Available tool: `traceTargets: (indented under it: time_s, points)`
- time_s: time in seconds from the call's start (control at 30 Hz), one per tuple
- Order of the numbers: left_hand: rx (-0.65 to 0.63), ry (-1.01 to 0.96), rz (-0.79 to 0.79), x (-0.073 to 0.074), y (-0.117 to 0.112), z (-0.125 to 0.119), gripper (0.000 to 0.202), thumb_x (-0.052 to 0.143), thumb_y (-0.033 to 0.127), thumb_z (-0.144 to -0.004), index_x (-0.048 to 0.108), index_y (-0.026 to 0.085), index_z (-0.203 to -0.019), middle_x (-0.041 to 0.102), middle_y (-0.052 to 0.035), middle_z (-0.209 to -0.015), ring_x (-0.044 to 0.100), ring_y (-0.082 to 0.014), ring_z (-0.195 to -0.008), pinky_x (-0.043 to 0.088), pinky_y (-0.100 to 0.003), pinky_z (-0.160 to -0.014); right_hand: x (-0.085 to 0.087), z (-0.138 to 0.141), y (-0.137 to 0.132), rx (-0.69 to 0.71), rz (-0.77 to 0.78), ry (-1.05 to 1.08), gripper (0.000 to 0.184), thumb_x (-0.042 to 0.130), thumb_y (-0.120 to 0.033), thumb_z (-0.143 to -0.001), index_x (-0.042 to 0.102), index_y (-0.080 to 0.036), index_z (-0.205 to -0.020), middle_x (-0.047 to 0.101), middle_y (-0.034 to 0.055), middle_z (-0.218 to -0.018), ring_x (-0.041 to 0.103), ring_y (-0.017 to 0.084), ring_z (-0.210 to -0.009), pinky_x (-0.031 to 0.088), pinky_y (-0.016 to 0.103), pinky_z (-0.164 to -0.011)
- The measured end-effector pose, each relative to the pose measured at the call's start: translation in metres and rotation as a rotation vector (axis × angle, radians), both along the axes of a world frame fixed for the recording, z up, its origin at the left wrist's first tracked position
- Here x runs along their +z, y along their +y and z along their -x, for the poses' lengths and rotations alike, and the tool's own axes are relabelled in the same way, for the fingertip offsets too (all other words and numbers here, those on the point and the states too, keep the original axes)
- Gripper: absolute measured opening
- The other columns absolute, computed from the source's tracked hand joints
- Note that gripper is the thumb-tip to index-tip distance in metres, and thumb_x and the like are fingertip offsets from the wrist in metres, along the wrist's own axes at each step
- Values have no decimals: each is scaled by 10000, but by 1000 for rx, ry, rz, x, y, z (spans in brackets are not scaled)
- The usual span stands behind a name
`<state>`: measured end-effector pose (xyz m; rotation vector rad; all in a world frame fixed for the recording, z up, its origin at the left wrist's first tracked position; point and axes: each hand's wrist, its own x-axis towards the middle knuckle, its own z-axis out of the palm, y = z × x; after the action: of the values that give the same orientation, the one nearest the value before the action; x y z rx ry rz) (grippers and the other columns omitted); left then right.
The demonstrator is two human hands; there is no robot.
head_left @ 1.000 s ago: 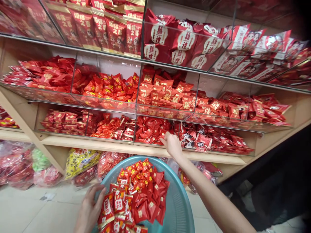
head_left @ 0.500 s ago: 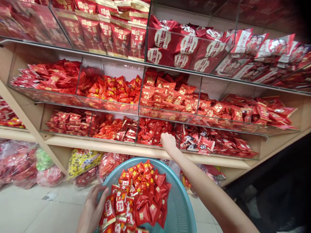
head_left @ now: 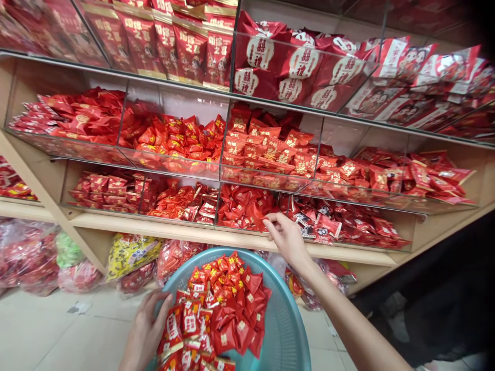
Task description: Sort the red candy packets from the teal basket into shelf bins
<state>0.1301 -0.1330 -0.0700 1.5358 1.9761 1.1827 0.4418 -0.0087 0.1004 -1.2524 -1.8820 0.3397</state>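
Now one red candy packet (head_left: 255,217) is singled out, pinched by the loosened right hand (head_left: 288,238) at the bottom bin's (head_left: 232,229) near edge; the teal basket's (head_left: 299,312) left rim is gripped by the left hand (head_left: 147,325).

Basket (head_left: 286,312): smooth plastic. Wrappers (head_left: 244,331): glossy film. Shelf board (head_left: 154,230): satin wood, possibly laminate.

Bottom edge chops off the teal basket (head_left: 286,309) and the left arm just past the left hand (head_left: 149,322). Can't read anything on the red packet (head_left: 256,217) by the right hand (head_left: 288,237), and the dark patch (head_left: 444,278) far right is just murk.
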Motion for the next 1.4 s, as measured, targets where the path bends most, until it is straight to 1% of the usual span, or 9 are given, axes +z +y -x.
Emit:
traceTargets:
  time_s: [0.13, 0.27, 0.47, 0.53, 0.63, 0.8, 1.17, 1.3, 1.4]
  points:
    - [-12, 24, -17, -3, 0, 3, 389, 471, 566, -788, 634, 215, -834, 652, -78, -969, 597, -288, -981, 474, -447, -883, -8, 2, -23, 225, 393, 504, 309, 576, -498, -800, 531, -193, -777, 579, -39, -498, 490, 98, -393, 371, 202, -413]
    - [11, 32, -90, 7, 3, -2, 400, 507, 577, -761, 656, 210, -823, 661, -94, -995, 582, -314, -1025, 418, -499, -947, -21, 11, -43, 304, 618, 670, 328, 646, -487, -752, 519, -184, -754, 577, -53, -459, 452, 70, -370, 343, 172, -402]
    - [-149, -412, 6, 77, 1, -45, 367, 556, 518, -765, 674, 210, -926, 705, -66, -1027, 612, -273, -1030, 491, -390, -896, -44, 32, -73, 444, 741, 589, 288, 637, -445, -773, 539, -175, -754, 604, -44, -517, 484, 63, -389, 343, 166, -401]
    - [-196, -547, 57, 97, -1, -56, 356, 552, 485, -785, 668, 216, -987, 707, -54, -1040, 618, -252, -1022, 503, -360, -877, -46, 37, -84, 511, 759, 526, 256, 635, -408, -784, 555, -169, -743, 659, -8, -692, 518, 52, -440, 359, 167, -426]
    - [-292, -616, 91, 112, -3, -63, 283, 594, 449, -770, 687, 199, -864, 719, -36, -852, 648, -216, -831, 532, -306, -743, -47, 42, -94, 564, 774, 468, 225, 631, -372, -794, 574, -164, -733, 659, 34, -973, 534, 33, -481, 368, 172, -450]
    - [-326, -623, 65, 112, -7, -65, 249, 618, 418, -764, 640, 174, -717, 646, -3, -693, 565, -143, -624, 485, -233, -580, -48, 43, -98, 561, 750, 471, 207, 608, -369, -812, 590, -173, -746, 645, 32, -1006, 530, 39, -490, 402, 195, -496]
    - [-125, -595, -136, 108, -10, -79, 244, 599, 421, -777, 629, 180, -800, 666, -32, -793, 592, -174, -729, 497, -259, -676, -46, 48, -105, 487, 633, 597, 236, 619, -400, -799, 596, -183, -710, 558, 18, -930, 525, 57, -528, 437, 218, -519]
    - [-242, -615, -30, 110, -7, -75, 253, 591, 428, -782, 612, 178, -743, 614, -2, -687, 551, -152, -650, 471, -237, -604, -62, 43, -101, 444, 742, 531, 269, 619, -444, -789, 544, -191, -737, 547, -36, -630, 475, 72, -451, 379, 202, -449]
    - [-365, -580, 28, 112, -4, -73, 241, 561, 409, -811, 605, 182, -742, 594, 6, -687, 521, -140, -639, 450, -226, -597, -65, 40, -98, 392, 708, 423, 256, 642, -433, -773, 573, -191, -818, 566, -33, -632, 487, 89, -514, 384, 211, -494]
